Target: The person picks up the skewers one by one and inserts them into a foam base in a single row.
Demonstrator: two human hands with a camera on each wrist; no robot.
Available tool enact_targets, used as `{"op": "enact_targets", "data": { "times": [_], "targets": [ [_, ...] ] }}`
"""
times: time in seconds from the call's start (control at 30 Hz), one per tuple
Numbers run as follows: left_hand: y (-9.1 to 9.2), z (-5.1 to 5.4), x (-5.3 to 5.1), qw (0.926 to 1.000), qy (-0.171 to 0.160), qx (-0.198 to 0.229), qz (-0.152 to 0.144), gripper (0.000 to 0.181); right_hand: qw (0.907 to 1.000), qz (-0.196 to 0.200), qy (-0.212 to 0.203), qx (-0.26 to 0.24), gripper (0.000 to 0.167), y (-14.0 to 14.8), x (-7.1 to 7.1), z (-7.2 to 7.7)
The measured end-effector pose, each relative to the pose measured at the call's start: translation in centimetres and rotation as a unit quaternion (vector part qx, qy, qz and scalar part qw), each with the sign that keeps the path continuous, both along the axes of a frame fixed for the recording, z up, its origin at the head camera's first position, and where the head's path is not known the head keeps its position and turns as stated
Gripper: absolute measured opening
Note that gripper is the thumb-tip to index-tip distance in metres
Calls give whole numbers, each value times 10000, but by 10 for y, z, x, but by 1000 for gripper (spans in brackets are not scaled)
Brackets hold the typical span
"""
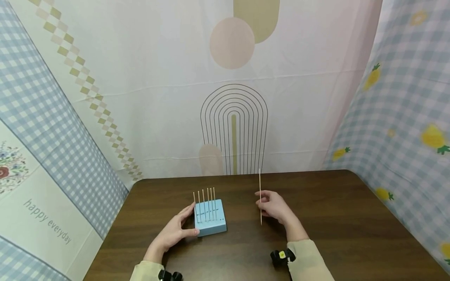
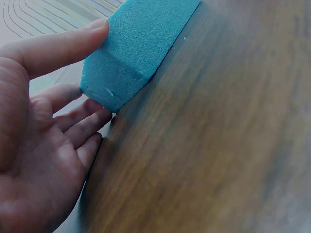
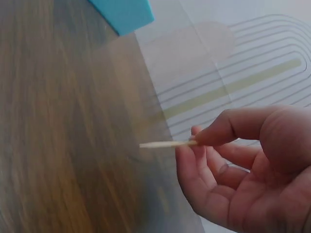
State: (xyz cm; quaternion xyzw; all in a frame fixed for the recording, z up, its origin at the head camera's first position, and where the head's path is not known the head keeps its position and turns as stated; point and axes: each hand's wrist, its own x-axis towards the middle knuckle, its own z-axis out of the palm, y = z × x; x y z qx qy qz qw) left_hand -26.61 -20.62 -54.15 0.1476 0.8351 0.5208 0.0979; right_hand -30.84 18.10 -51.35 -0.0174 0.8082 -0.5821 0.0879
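A light blue foam block (image 1: 220, 211) lies on the table, with several thin wooden sticks (image 1: 208, 199) standing upright in a row in its top. My left hand (image 1: 173, 232) holds the block at its left side, thumb on the near face and fingers along the far left; the left wrist view shows the thumb on the block's blue side (image 2: 141, 43). To the right of the block, my right hand (image 1: 275, 207) pinches a long wooden skewer (image 1: 260, 181) between thumb and fingertips. It stands near upright in the head view, apart from the block.
The dark brown wooden table (image 1: 239, 257) ends at a back edge close behind the block. A white patterned cloth (image 1: 168, 128) hangs behind it, and blue checked cloth (image 1: 397, 156) hangs at the right. Black wrist cameras (image 1: 281, 256) sit by both cuffs.
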Motion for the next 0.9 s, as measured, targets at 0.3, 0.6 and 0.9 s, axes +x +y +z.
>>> {"op": "enact_targets", "data": {
  "times": [0.3,0.6,0.9],
  "targets": [
    [1,-4,-3,10000,-39,-76,33,102,9969,339,-16,-716,40,-22,3,6],
    [0,-5,-2,9999,-43,-90,48,103,9885,1093,503,-916,34,-47,11,10],
    [0,-5,-3,9999,-12,-115,32,103,9821,1095,858,-1270,23,-67,16,11]
  ]
}}
